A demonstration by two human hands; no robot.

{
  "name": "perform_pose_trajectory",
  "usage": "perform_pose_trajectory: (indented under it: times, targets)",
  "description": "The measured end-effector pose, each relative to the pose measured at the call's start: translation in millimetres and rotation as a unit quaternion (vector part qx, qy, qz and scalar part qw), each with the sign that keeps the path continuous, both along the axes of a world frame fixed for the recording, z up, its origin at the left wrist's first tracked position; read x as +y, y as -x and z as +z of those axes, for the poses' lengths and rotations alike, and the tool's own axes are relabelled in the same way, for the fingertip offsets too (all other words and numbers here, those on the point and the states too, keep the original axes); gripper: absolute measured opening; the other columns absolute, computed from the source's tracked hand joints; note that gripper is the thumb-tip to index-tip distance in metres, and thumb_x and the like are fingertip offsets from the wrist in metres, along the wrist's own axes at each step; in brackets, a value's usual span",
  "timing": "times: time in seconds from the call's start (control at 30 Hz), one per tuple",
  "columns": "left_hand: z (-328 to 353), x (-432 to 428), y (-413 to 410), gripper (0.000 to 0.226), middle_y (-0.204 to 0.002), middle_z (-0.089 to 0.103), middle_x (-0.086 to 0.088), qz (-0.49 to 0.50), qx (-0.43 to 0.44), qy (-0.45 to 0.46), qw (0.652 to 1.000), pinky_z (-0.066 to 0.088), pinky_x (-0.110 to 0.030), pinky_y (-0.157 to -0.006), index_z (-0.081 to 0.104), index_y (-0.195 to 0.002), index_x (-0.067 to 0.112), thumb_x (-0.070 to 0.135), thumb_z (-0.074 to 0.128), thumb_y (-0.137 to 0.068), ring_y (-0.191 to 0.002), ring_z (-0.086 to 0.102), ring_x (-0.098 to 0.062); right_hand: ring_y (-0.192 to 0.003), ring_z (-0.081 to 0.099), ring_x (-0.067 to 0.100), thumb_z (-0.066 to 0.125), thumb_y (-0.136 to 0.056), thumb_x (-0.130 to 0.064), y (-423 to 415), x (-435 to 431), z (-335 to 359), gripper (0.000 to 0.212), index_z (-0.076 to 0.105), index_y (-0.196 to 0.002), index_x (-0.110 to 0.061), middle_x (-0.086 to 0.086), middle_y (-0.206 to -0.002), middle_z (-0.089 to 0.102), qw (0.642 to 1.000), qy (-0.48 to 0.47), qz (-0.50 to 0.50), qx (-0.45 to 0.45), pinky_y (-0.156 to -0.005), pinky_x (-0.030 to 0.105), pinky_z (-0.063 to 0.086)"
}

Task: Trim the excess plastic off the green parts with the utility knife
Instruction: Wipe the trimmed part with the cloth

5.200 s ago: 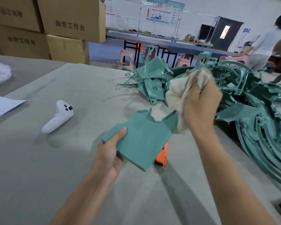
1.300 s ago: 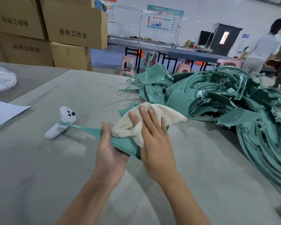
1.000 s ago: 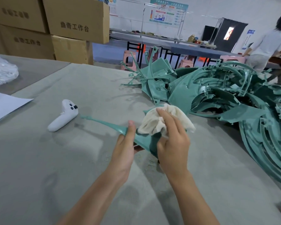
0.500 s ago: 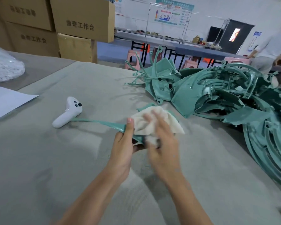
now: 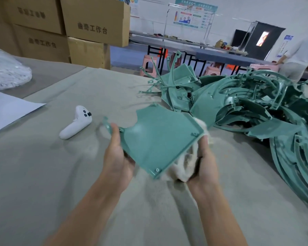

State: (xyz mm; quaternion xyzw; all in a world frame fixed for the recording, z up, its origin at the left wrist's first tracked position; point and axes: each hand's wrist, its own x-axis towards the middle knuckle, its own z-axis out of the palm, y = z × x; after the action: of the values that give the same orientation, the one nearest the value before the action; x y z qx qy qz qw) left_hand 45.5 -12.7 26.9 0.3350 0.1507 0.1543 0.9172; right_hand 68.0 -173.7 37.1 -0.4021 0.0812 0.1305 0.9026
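Part (image 5: pixel 160 139) upturned now (hands (image 5: pixel 117 157), cloth (image 5: pixel 183 166) beneath)

Illumination is bright, even and diffuse, probably from overhead fittings outside the view. Shadows are soft only: faint ones lie on the table (image 5: pixel 43 166) beneath the forearms and the green panel (image 5: pixel 158 139). The background screen (image 5: pixel 261 39) is blown out to white. Wide-angle distortion leans the cardboard boxes (image 5: pixel 94 20) and stretches the frame edges. Box lettering is soft, and the person at far right (image 5: pixel 299 55) is smeared. There is slight motion blur on the left hand (image 5: pixel 117 157). The cloth (image 5: pixel 183 167) shows little texture.
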Motion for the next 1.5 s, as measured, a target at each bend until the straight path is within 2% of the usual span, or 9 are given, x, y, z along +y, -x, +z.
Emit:
perform_pose_trajectory:
  times: [0.1,0.33,0.6,0.8,1.0,1.1,1.23,1.4,1.5]
  targets:
    - [-7.7,-13.8,-0.1,0.048,-0.097,0.076,0.002,0.044,-0.015,-0.092,0.995,0.058,-0.030,-0.070,0.079,-0.084,0.034,0.054,0.037,-0.098,-0.089,0.073,-0.015,-0.104,0.069,0.034,0.041,-0.100,-0.044,16.9,12.6,-9.8,0.053,0.075,-0.108,-0.006,0.016,-0.116,0.071,0.967,-0.175,0.182,0.027,-0.091,0.049,0.055]
    - [-11.2,-2.3,-5.0,0.052,-0.066,0.072,0.004,0.174,0.038,-0.141,0.974,0.051,-0.023,-0.051,0.072,-0.061,0.021,0.044,0.046,-0.100,-0.059,0.068,-0.013,-0.124,0.057,0.036,0.038,-0.083,-0.084,19.8,20.0,-15.5,0.089,0.064,-0.131,-0.014,0.015,-0.138,0.058,0.947,-0.179,0.265,0.007,-0.110,0.052,0.039]
    - [-4.7,8.4,-4.7,0.039,-0.049,0.059,0.018,0.267,0.099,-0.166,0.944,0.043,-0.013,-0.044,0.056,-0.067,0.023,0.042,0.047,-0.100,-0.046,0.056,0.001,-0.119,0.062,0.030,0.049,-0.094,-0.045,6.3,-1.0,0.6,0.054,0.066,-0.125,-0.005,0.017,-0.128,0.065,0.979,-0.156,0.114,-0.072,-0.104,0.046,0.047]
    - [-0.1,-8.2,9.1,0.054,-0.062,0.049,0.003,0.353,0.046,-0.253,0.900,0.040,-0.031,-0.056,0.046,-0.065,0.011,0.058,0.038,-0.091,-0.059,0.048,-0.013,-0.095,0.065,0.020,0.055,-0.083,-0.043,25.3,46.7,-19.7,0.058,0.054,-0.135,-0.015,0.015,-0.124,0.067,0.994,-0.034,0.025,-0.100,-0.085,0.036,0.055]
    - [6.1,-23.8,18.8,0.057,-0.058,0.033,-0.001,0.354,0.038,-0.309,0.882,0.028,-0.033,-0.053,0.026,-0.061,0.012,0.063,0.034,-0.087,-0.055,0.033,-0.016,-0.053,0.057,0.010,0.061,-0.086,-0.045,28.4,57.6,-40.3,0.041,0.060,-0.117,-0.017,-0.002,-0.069,0.062,0.999,-0.020,-0.024,-0.030,-0.050,0.025,0.047]
    - [11.5,-24.3,20.2,0.054,-0.056,0.033,0.003,0.350,0.042,-0.295,0.888,0.029,-0.032,-0.054,0.026,-0.061,0.015,0.061,0.035,-0.088,-0.055,0.034,-0.015,-0.084,0.071,0.002,0.054,-0.095,-0.042,30.5,64.3,-49.0,0.029,0.058,-0.121,-0.028,-0.015,-0.093,0.075,0.994,0.059,-0.057,-0.070,-0.065,0.018,0.054]
    - [18.5,-21.4,15.6,0.053,-0.050,0.044,0.012,0.342,0.038,-0.249,0.905,0.038,-0.026,-0.051,0.036,-0.050,0.024,0.058,0.040,-0.090,-0.051,0.044,-0.011,-0.107,0.064,0.001,0.056,-0.085,-0.043,25.9,62.7,-38.9,0.058,0.047,-0.138,-0.020,-0.006,-0.120,0.069,0.947,0.195,-0.157,-0.202,-0.089,0.016,0.051]
    - [25.5,-13.4,14.8,0.049,-0.046,0.046,0.018,0.352,0.011,-0.296,0.888,0.038,-0.018,-0.047,0.046,-0.051,0.028,0.050,0.042,-0.095,-0.047,0.044,-0.003,-0.051,0.052,0.009,0.051,-0.083,-0.057,-4.8,20.8,-19.5,0.050,0.065,-0.078,-0.010,-0.005,-0.059,0.060,0.896,0.285,-0.273,-0.202,-0.047,0.026,0.042]
    - [30.6,-0.6,16.9,0.045,-0.051,0.052,0.019,0.367,0.014,-0.289,0.884,0.040,-0.019,-0.052,0.046,-0.059,0.024,0.047,0.043,-0.097,-0.052,0.049,-0.003,-0.051,0.052,0.012,0.051,-0.091,-0.052,-19.3,-10.3,-10.5,0.045,0.060,-0.066,-0.016,-0.004,-0.054,0.056,0.891,0.290,-0.316,-0.150,-0.051,0.031,0.043]
